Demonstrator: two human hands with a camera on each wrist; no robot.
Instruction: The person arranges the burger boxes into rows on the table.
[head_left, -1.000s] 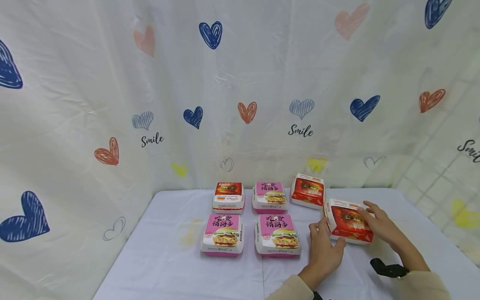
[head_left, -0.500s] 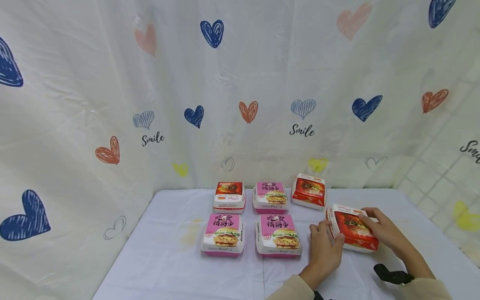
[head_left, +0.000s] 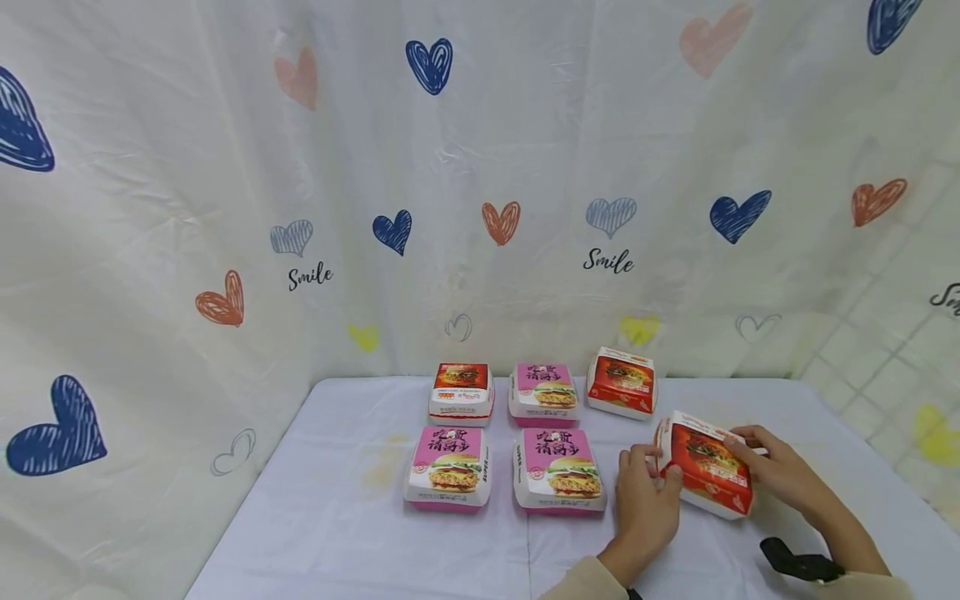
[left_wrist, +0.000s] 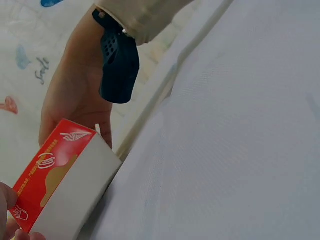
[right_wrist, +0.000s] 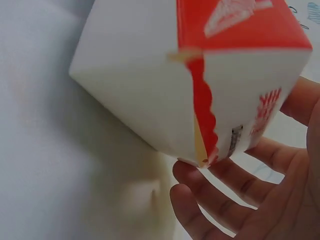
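A red-and-white burger box (head_left: pixel 707 463) stands at the right of the table, turned askew. My left hand (head_left: pixel 645 503) pinches its left corner between thumb and fingers; in the left wrist view, fingertips (left_wrist: pixel 7 205) hold the corner of its red lid. My right hand (head_left: pixel 780 468) grips the opposite side, thumb over the top edge. Seen from the right wrist, the fingers (right_wrist: pixel 240 185) curl along the box's white side, near a scalloped red flap. The lid is closed.
Two pink burger boxes, left (head_left: pixel 447 469) and right (head_left: pixel 559 471), form the front row. Behind them are a red box (head_left: pixel 461 395), a pink box (head_left: pixel 543 396) and another red box (head_left: pixel 622 382). A heart-printed curtain (head_left: pixel 525 283) hangs behind the white table (head_left: pixel 360 517).
The gripped burger box has come nearer and slightly right, turning clockwise, away from the red box behind it. Both hands have stayed on it. The other boxes stand as before.
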